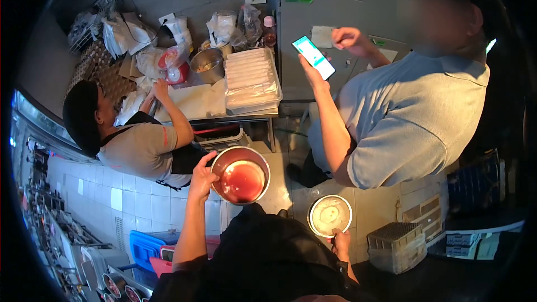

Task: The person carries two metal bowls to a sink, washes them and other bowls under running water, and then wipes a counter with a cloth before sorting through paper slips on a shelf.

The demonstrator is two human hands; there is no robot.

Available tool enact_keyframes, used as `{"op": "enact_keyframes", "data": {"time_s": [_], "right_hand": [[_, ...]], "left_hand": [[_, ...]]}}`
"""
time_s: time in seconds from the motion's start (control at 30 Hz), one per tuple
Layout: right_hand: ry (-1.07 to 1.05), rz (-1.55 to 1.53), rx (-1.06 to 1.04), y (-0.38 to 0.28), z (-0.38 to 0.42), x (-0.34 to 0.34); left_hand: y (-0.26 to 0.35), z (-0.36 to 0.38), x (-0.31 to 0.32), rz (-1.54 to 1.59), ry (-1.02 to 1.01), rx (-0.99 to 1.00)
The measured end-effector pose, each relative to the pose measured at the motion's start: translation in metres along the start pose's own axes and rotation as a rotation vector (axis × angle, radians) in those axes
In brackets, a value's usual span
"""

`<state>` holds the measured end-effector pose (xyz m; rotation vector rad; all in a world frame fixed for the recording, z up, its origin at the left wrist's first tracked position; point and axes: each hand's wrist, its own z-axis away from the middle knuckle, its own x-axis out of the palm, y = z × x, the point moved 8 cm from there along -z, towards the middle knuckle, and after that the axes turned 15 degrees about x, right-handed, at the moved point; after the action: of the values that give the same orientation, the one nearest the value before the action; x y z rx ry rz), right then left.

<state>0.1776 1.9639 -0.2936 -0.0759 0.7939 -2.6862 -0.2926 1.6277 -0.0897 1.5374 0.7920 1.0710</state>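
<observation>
My left hand (202, 179) grips the rim of a deep round metal pot (267, 170), thumb over the edge and fingers on the outside. Shiny red liquid (244, 182) covers the bottom of the pot, which is tilted toward me. Lower and to the right, my right hand (340, 244) is closed on the near edge of a round metal pan (330, 216). Its pale inside has ring-shaped marks and faces up. The two vessels are apart, one on each side of my body.
A person with a phone (313, 57) stands at front right. Another person works at a table (190, 102) holding a plastic tray (253, 81), a steel pot (207, 65) and plastic bags. Crates (396, 246) stand on the right; blue and red bins (146, 249) are at lower left.
</observation>
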Motion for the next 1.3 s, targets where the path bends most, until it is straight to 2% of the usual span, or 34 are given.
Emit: {"op": "enact_keyframes", "data": {"time_s": [0.27, 0.37, 0.63, 0.7, 0.97, 1.3], "right_hand": [[-0.024, -0.05, -0.051, 0.003, -0.008, -0.002], [-0.011, -0.079, -0.059, 0.01, -0.012, -0.009], [0.006, -0.137, -0.071, 0.012, -0.006, -0.025], [0.03, -0.137, -0.063, 0.014, -0.007, -0.03], [0.025, -0.157, -0.076, 0.029, -0.011, -0.037], [-0.008, -0.148, -0.071, 0.027, -0.001, -0.028]], "left_hand": [[0.05, -0.034, 0.057, -0.033, -0.186, 0.05], [0.055, -0.052, 0.08, -0.068, -0.359, 0.039], [0.072, -0.117, 0.153, -0.133, -0.655, 0.026], [0.067, -0.137, 0.167, -0.12, -0.791, 0.034], [0.079, -0.171, 0.214, -0.023, -0.949, -0.021], [0.087, -0.181, 0.234, -0.165, -0.951, 0.003]]}}
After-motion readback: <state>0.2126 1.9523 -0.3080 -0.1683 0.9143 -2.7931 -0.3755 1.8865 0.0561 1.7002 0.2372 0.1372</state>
